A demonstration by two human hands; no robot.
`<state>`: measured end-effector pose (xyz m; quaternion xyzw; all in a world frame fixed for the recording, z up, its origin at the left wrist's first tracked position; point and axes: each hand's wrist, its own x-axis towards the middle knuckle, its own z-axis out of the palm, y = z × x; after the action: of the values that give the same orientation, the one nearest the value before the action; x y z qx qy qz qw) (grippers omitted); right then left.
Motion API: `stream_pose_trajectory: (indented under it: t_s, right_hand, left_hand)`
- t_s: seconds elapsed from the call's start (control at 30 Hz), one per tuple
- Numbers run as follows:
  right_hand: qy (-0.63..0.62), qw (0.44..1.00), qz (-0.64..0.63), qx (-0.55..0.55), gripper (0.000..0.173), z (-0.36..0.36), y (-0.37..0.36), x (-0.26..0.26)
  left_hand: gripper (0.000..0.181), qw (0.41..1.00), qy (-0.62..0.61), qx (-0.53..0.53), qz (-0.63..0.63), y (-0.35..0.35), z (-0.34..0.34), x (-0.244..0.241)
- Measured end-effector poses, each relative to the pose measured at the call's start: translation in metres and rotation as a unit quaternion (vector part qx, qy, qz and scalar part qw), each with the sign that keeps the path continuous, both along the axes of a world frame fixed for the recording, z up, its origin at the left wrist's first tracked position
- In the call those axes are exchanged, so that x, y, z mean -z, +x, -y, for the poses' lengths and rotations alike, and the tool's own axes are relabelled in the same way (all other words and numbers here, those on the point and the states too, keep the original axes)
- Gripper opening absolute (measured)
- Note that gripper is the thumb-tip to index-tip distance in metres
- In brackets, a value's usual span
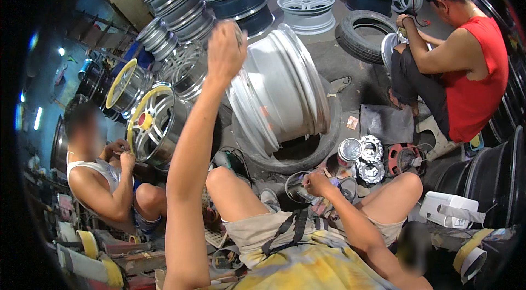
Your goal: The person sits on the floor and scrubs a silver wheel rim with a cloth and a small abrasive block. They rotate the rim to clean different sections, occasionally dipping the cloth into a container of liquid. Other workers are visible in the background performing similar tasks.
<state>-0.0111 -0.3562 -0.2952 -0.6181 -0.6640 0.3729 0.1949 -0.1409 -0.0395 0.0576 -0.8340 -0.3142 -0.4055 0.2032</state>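
My left hand (225, 51) is raised at the upper left edge of a silver car wheel rim (275, 88). It is blurred and curled, with a small greyish thing partly visible at its fingers; what that is cannot be told. The wheel rim lies tilted on its side on a black tyre (335, 125), with reddish patches on its barrel. Between my knees, my right hand (319, 183) is bent at the edge of a round, clear-looking container (292, 192). Its fingers are partly hidden, so its hold is unclear. Close by stands an open-topped can (349, 150).
Silver wheel centre pieces (371, 160) and a red, round-bodied device (404, 158) lie right of the can. A person in red (472, 76) sits at right, another in white (98, 175) at left. Stacked rims (181, 6), a loose tyre (365, 35) and a white plastic container (448, 210) surround me.
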Motion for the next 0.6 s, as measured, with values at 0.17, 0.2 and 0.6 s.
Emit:
stream_pose_trajectory:
  t_s: [0.17,0.2,0.6]
  right_hand:
    - [0.013,0.997,-0.014,0.069,0.014,-0.001,0.006,0.006]
    - [0.001,0.996,0.0,0.085,0.016,-0.001,0.006,0.009]
    - [-0.001,0.991,-0.009,0.134,0.015,-0.002,0.005,0.048]
  left_hand:
    - [0.036,0.989,-0.079,-0.023,-0.121,-0.018,0.053,0.071]
    - [0.035,0.989,-0.055,-0.037,-0.132,-0.021,0.068,0.071]
    - [0.03,0.846,-0.438,0.033,-0.303,-0.032,0.191,0.116]
